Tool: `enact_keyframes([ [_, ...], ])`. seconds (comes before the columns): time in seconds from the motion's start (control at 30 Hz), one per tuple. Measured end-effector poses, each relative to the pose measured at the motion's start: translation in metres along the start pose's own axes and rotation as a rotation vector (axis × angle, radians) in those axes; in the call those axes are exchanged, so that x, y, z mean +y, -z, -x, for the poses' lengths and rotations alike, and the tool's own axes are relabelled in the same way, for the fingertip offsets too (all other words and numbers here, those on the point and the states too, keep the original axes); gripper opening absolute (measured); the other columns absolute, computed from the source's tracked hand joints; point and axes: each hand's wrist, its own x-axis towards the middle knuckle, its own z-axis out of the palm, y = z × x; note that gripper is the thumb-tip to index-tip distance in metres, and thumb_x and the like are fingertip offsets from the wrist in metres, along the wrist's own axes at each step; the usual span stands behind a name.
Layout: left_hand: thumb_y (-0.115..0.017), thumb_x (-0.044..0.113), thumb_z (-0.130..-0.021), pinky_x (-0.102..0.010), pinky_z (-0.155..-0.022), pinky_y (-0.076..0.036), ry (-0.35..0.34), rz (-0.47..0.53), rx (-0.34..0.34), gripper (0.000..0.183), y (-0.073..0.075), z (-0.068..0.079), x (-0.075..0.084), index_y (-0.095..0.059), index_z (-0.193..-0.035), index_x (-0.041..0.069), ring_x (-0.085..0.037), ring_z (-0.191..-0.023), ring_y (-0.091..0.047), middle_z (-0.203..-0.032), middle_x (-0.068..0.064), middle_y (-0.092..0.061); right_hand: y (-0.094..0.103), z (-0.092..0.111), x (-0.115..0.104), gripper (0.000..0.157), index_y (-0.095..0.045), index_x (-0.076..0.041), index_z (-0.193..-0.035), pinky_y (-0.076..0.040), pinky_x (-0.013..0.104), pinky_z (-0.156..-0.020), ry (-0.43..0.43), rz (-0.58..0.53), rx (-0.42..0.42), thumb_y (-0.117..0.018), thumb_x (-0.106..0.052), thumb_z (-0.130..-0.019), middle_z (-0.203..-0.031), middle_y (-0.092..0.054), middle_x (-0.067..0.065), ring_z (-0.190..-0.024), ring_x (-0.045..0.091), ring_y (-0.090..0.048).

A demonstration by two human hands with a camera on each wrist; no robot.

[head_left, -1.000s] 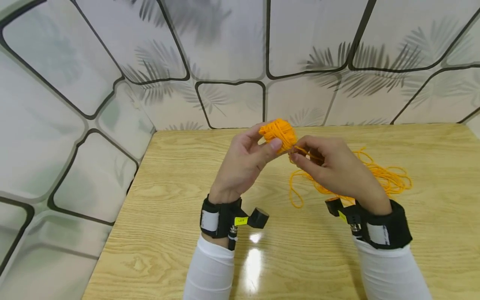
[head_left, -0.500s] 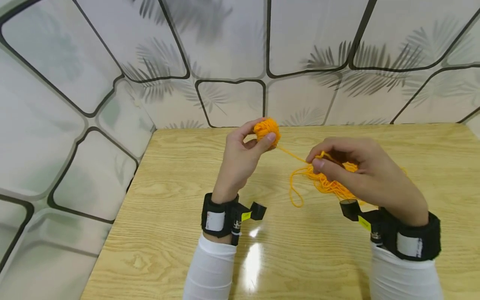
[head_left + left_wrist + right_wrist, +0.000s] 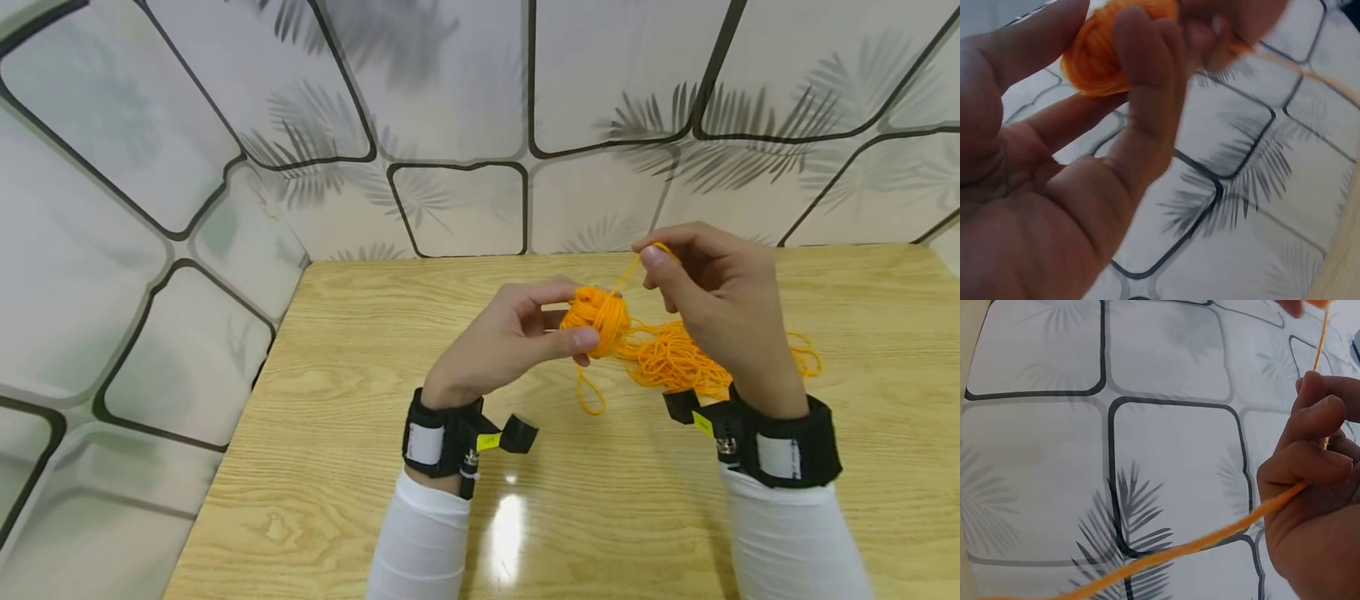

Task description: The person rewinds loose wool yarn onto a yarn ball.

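Observation:
A small ball of orange yarn (image 3: pixel 597 318) is gripped between the thumb and fingers of my left hand (image 3: pixel 517 337), above the table. Up and to the right of it, my right hand (image 3: pixel 723 304) pinches the yarn strand (image 3: pixel 627 273), which runs taut down to the ball. In the right wrist view the strand (image 3: pixel 1210 540) passes through the curled fingers (image 3: pixel 1310 462) and trails away to the lower left. Part of the ball (image 3: pixel 1100 56) is hidden behind fingers in the left wrist view.
A loose tangle of orange yarn (image 3: pixel 671 358) lies on the wooden table (image 3: pixel 337 467) behind and beneath the right hand, with one loop (image 3: pixel 592 396) sticking out frontward. A patterned wall (image 3: pixel 457 200) rises at the table's back edge and another panel on the left.
The right hand drew the strand out to the right, then rose toward the back with it. My left hand moved left, then back right and lower, turning the ball.

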Motion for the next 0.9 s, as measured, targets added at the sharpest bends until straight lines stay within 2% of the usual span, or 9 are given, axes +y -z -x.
enact_keyframes([
  [0.1,-0.061,0.013,-0.087,-0.048,-0.082,-0.047,-0.095,0.117,0.09,0.037,-0.002,-0.001,-0.002,-0.053,-0.119,-0.004,-0.029,-0.089,-0.057,-0.11,-0.017,-0.055,-0.004,0.003,0.014,0.012,-0.065,-0.005,-0.097,-0.032,0.026,-0.042,-0.04,0.06,-0.114,-0.055,-0.005,-0.089,-0.07,-0.053,0.005,-0.049,0.013,-0.039],
  [0.2,-0.063,0.017,-0.086,-0.046,-0.09,-0.043,-0.183,0.27,0.206,0.042,-0.003,-0.004,-0.003,-0.05,-0.12,-0.003,-0.025,-0.098,-0.054,-0.114,-0.015,-0.051,-0.012,0.007,0.021,0.009,-0.063,-0.016,-0.094,-0.032,0.026,-0.042,-0.064,0.128,-0.297,-0.054,-0.015,-0.092,-0.064,-0.048,-0.002,-0.047,0.011,-0.037],
  [0.3,-0.062,0.02,-0.087,-0.036,-0.094,-0.041,-0.256,0.47,0.307,0.04,-0.003,-0.007,-0.003,-0.049,-0.12,0.002,-0.02,-0.101,-0.051,-0.114,-0.011,-0.051,-0.024,0.011,0.017,0.012,-0.058,-0.023,-0.086,-0.03,0.025,-0.044,-0.042,0.206,-0.463,-0.05,-0.027,-0.095,-0.059,-0.038,-0.008,-0.047,0.008,-0.035],
  [0.4,-0.059,0.023,-0.089,-0.025,-0.09,-0.041,-0.302,0.673,0.368,0.035,0.001,-0.01,-0.004,-0.05,-0.119,0.005,-0.018,-0.099,-0.05,-0.115,-0.009,-0.05,-0.036,0.014,0.01,0.02,-0.053,-0.025,-0.081,-0.03,0.025,-0.047,-0.003,0.268,-0.551,-0.044,-0.034,-0.097,-0.058,-0.032,-0.01,-0.048,0.006,-0.033],
  [0.5,-0.057,0.025,-0.091,-0.024,-0.089,-0.039,-0.322,0.752,0.451,0.032,0.004,-0.012,-0.004,-0.052,-0.116,0.006,-0.018,-0.099,-0.048,-0.115,-0.008,-0.05,-0.044,0.017,0.003,0.025,-0.049,-0.025,-0.078,-0.03,0.024,-0.048,0.027,0.32,-0.581,-0.039,-0.035,-0.099,-0.058,-0.03,-0.011,-0.049,0.005,-0.033],
  [0.57,-0.06,0.022,-0.089,-0.029,-0.093,-0.039,-0.317,0.677,0.538,0.029,0.003,-0.013,-0.005,-0.054,-0.112,0.006,-0.02,-0.099,-0.051,-0.113,-0.009,-0.052,-0.046,0.018,-0.001,0.027,-0.047,-0.025,-0.076,-0.029,0.024,-0.047,0.044,0.346,-0.589,-0.038,-0.035,-0.099,-0.058,-0.03,-0.011,-0.049,0.005,-0.033],
  [0.73,-0.066,0.013,-0.083,-0.042,-0.082,-0.049,-0.242,0.061,0.69,0.03,0.0,-0.014,-0.01,-0.057,-0.111,0.004,-0.026,-0.085,-0.061,-0.105,-0.014,-0.056,-0.04,0.018,-0.008,0.023,-0.047,-0.026,-0.074,-0.026,0.022,-0.045,0.122,0.373,-0.505,-0.046,-0.031,-0.097,-0.058,-0.031,-0.014,-0.048,0.002,-0.032],
  [0.8,-0.066,0.014,-0.084,-0.04,-0.074,-0.052,-0.193,-0.125,0.661,0.032,0.001,-0.013,-0.011,-0.059,-0.113,0.003,-0.027,-0.081,-0.061,-0.104,-0.013,-0.056,-0.034,0.015,-0.01,0.017,-0.053,-0.025,-0.076,-0.026,0.021,-0.045,0.165,0.353,-0.413,-0.053,-0.024,-0.093,-0.059,-0.034,-0.014,-0.048,0.002,-0.032],
  [0.9,-0.063,0.016,-0.086,-0.037,-0.071,-0.053,-0.104,-0.204,0.524,0.033,0.002,-0.01,-0.012,-0.059,-0.116,0.003,-0.025,-0.082,-0.06,-0.105,-0.011,-0.058,-0.024,0.01,-0.009,0.009,-0.062,-0.02,-0.083,-0.026,0.02,-0.045,0.214,0.309,-0.255,-0.061,-0.012,-0.087,-0.062,-0.039,-0.012,-0.05,0.002,-0.032],
])
